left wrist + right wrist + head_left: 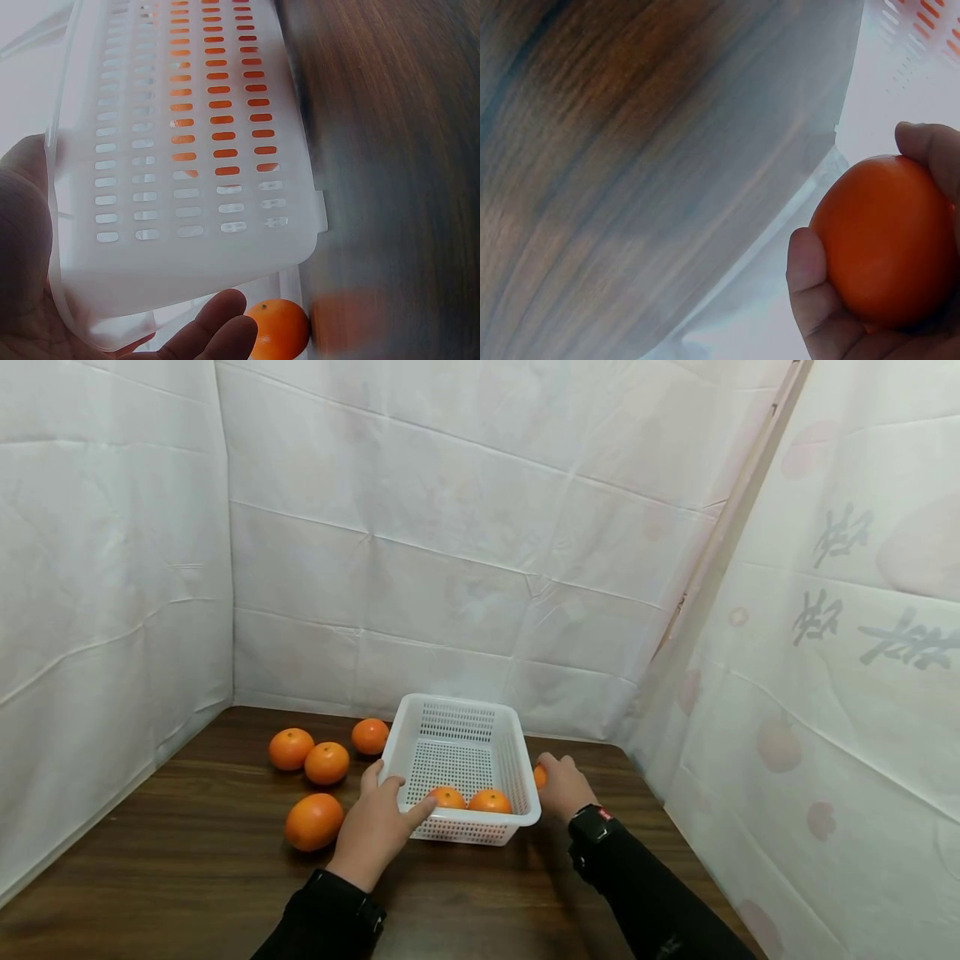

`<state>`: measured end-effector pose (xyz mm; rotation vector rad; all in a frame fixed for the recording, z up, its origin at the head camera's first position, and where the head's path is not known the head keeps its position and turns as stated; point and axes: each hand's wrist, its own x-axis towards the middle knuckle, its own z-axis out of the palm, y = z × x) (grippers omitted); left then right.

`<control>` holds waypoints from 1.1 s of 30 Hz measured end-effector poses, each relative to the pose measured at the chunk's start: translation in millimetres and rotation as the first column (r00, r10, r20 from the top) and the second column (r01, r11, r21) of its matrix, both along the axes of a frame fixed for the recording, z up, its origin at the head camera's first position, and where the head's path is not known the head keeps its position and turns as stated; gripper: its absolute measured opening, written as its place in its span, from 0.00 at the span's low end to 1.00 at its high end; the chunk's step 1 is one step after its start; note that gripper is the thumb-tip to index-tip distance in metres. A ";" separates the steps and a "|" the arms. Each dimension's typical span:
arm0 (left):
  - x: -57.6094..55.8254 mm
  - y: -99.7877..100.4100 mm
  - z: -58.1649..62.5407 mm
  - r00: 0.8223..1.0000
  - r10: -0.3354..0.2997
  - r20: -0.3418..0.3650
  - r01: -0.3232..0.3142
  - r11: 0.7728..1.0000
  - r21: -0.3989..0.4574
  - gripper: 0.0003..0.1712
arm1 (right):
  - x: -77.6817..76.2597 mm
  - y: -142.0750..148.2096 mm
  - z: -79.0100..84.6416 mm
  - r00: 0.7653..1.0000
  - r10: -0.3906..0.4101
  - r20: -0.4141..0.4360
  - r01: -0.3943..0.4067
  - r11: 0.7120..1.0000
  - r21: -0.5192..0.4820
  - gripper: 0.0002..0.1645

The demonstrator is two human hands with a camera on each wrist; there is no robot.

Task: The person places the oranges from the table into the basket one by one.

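Note:
A white plastic basket (517, 752) with slotted walls stands on the table, two oranges (491, 802) inside along its near wall. My left hand (375, 831) grips the basket's near left corner, thumb over the near rim and fingers along the left side. In the left wrist view the orange colour of the fruit shows through the slots of the basket wall (187, 270). Just outside the basket's right wall, my right hand (564, 787) holds an orange (885, 240), with fingers and thumb curled round it. The head view shows only a sliver of that orange.
Several loose oranges lie left of the basket: a near one (314, 822), two side by side (327, 763), and one (371, 737) by the basket's left wall. The dark wooden table (150, 852) is bordered by white sheeting (435, 543) at the back and sides.

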<state>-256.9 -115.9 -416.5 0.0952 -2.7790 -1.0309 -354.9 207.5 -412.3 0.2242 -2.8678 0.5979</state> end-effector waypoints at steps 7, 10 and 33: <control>-0.3 0.0 -0.1 1.000 0.000 -0.005 0.000 1.000 -0.003 0.50 | -2.5 1.3 1.6 1.000 -0.008 -0.016 0.009 1.000 0.018 0.30; 0.1 0.0 0.3 1.000 0.000 -0.007 0.000 1.000 -0.008 0.51 | -1.3 0.6 4.0 1.000 -0.010 -0.021 0.010 1.000 0.021 0.29; 0.7 1.1 -0.4 1.000 0.008 -0.011 -0.008 1.000 -0.015 0.49 | 6.6 -1.4 18.8 0.999 -0.017 -0.046 0.018 1.000 0.022 0.32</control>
